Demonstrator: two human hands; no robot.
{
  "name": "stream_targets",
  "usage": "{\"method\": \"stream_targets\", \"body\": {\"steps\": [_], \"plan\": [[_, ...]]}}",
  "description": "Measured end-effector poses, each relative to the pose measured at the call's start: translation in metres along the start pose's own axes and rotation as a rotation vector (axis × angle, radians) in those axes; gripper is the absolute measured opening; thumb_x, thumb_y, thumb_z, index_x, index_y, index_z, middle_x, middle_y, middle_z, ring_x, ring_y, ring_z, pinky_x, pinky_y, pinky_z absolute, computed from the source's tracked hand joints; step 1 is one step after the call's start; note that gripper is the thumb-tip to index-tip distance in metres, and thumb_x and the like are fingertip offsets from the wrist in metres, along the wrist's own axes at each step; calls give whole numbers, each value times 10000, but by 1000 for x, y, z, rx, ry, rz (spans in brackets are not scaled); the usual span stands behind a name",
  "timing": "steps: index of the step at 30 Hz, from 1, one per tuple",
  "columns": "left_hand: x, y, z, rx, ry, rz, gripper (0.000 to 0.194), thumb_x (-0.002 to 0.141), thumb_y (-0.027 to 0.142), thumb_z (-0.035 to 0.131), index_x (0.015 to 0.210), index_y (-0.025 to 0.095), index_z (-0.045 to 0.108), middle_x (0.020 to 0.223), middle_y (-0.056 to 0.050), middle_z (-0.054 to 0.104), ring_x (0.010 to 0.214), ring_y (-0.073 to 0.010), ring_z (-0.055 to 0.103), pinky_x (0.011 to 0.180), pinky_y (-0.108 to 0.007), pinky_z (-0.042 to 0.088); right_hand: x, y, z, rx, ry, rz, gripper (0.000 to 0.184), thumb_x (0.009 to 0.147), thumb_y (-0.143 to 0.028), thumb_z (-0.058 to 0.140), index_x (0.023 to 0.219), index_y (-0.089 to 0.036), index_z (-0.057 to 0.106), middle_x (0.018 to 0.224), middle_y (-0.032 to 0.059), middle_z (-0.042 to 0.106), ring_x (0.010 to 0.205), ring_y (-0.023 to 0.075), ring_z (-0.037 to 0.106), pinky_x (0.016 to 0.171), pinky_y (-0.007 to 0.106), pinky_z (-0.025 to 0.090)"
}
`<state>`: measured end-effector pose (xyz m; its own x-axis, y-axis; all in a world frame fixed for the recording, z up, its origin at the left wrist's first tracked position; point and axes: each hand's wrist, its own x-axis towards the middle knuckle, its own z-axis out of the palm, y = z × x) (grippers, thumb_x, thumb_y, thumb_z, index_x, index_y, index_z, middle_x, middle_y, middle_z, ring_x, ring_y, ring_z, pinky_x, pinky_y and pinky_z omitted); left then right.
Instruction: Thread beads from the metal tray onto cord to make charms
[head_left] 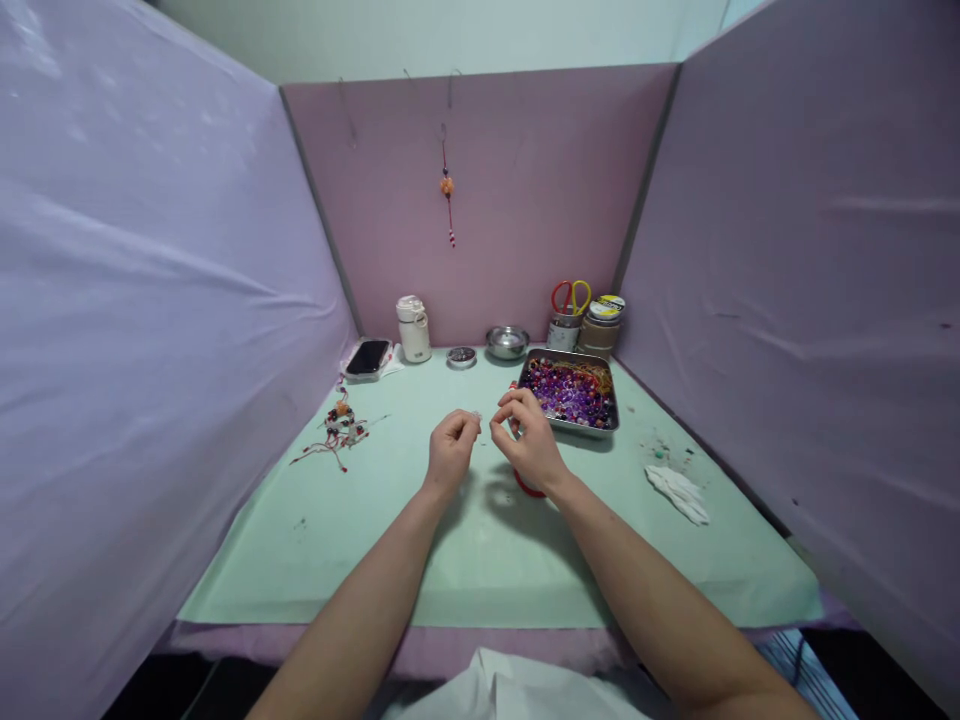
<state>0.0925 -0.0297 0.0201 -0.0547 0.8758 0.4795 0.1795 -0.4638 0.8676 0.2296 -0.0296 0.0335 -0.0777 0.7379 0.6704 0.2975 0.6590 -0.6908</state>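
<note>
Over the middle of the table, my left hand (pixel 452 444) is closed, thumb against the curled fingers. A tiny clear bit shows at its fingertips, too small to name. My right hand (pixel 528 440) faces it a short gap away, thumb and forefinger pinched together and the other fingers bent. What this pinch holds, if anything, does not show. Beneath the right wrist a red curved object (pixel 529 487) lies partly hidden. Just behind the right hand stands a metal tray (pixel 581 431) filled with purple, red and dark beads.
Beaded strings (pixel 345 432) lie at left, near a phone (pixel 369 356) and a white bottle (pixel 413 330). Along the back are a small round tin (pixel 461 357), a steel bowl (pixel 508 343), scissors (pixel 571 297) in a can and a jar (pixel 601 328). A white glove (pixel 676 493) lies right.
</note>
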Motion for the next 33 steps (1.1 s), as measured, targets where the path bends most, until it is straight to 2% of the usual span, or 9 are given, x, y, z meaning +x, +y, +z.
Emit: {"method": "stream_targets", "body": {"steps": [18, 33], "plan": [[0, 0, 0, 2, -2, -14, 282, 812, 294, 511, 558, 182, 464, 610, 16, 464, 618, -117, 417, 618, -255, 356, 0, 4, 1, -40, -6, 9, 62, 752, -154, 539, 704, -193, 536, 938, 61, 498, 815, 162, 488, 608, 273, 398], [0, -4, 1, 66, 5, 72, 324, 836, 306, 515, 543, 185, 447, 613, 11, 478, 621, -118, 434, 621, -260, 361, -1, 7, 2, -45, -17, 8, 67, 738, -144, 540, 695, -193, 525, 945, 57, 502, 763, 148, 483, 598, 274, 400]]}}
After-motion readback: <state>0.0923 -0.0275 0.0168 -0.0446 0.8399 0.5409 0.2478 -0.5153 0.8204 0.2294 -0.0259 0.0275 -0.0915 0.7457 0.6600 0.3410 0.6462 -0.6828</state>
